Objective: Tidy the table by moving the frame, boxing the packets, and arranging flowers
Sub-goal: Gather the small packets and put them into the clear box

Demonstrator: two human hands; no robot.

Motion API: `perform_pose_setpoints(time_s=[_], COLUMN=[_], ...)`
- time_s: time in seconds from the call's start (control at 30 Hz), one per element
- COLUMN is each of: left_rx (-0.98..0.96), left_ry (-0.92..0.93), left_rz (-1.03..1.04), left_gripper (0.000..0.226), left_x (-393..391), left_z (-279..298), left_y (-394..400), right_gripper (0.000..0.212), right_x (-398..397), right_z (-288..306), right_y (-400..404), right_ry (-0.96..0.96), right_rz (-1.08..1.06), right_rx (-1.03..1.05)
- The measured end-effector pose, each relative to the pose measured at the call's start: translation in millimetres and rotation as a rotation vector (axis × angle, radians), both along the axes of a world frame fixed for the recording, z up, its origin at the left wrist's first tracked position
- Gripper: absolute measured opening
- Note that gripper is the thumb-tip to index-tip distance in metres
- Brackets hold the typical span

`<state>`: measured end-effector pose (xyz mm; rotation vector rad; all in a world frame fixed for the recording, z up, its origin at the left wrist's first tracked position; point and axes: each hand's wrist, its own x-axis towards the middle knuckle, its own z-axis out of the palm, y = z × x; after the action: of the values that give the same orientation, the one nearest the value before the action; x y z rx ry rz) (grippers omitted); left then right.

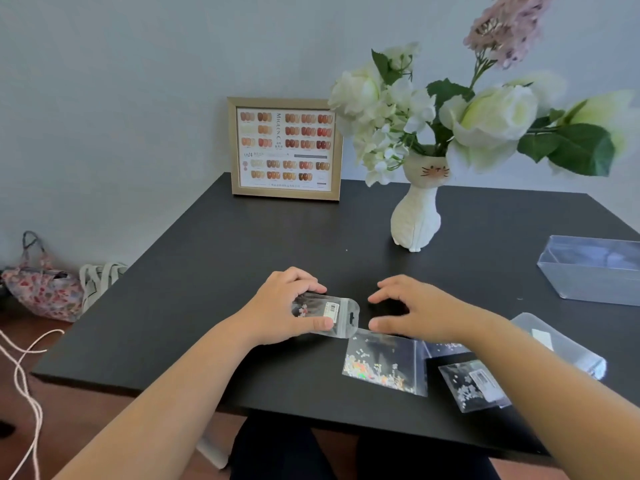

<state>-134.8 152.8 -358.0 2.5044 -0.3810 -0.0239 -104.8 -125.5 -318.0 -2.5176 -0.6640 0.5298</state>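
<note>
bare forearms (180,386), no sleeves; dark trousers (277,452).

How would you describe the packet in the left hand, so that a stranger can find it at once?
Start from the black table and look at its near edge, where two hands work. The left hand pinches a small clear packet between thumb and fingers. Unlike the other packets lying flat under the right hand, it is held, and it shows a barcode sticker and a hang hole.

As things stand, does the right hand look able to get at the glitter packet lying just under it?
Probably yes. The right hand is open and empty, hovering just above the glitter packet, and nothing lies over it. The left hand holds a different packet off to the side.
</note>
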Motion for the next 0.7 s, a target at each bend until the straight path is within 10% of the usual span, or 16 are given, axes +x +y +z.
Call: perform_pose_setpoints(time_s=[0.17, 0.37, 0.7], left_rx=[0.015, -0.218, -0.150], left_ry=[-0.053, -0.049, -0.115], left_rz=[0.059, 0.217, 0.332], left_gripper=[0.057, 0.051, 0.049], left_x=[-5.4, -14.9, -32.3], left_z=[0.1, -0.7, -5.9], left_y=[-9.1, -8.7, -25.5], right_gripper=[0.083, 0.050, 0.077], right_x=[-42.4, -53.6, -53.8], right_z=[-5.2, -3.3, 14.5], right_y=[-6.8, -2.6, 15.7], right_ry=[-0.084, -0.116, -0.067], right_rz=[0.051, -0.045, -0.105], right_rx=[-0.153, -0.120, -0.286])
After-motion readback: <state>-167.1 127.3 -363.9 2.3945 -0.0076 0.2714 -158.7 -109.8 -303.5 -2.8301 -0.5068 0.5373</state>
